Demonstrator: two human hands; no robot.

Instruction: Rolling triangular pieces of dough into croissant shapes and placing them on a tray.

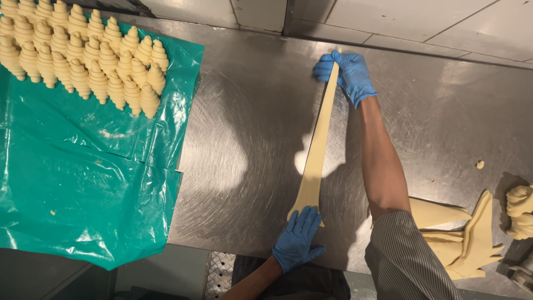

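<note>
A long, thin triangle of pale dough [317, 150] lies stretched across the steel worktop [244, 139]. My right hand [347, 75], in a blue glove, pinches its narrow far tip. Its wide near end lies under my left hand [297, 238], also blue-gloved, which presses it down close to the table's front edge. The strip runs almost straight between the two hands.
Several rows of rolled raw croissants [83, 55] sit on a green plastic sheet [83, 178] at the left. More cut dough triangles [461, 239] are piled at the right, next to a shaped dough piece [521, 211]. A small dough scrap [479, 164] lies nearby.
</note>
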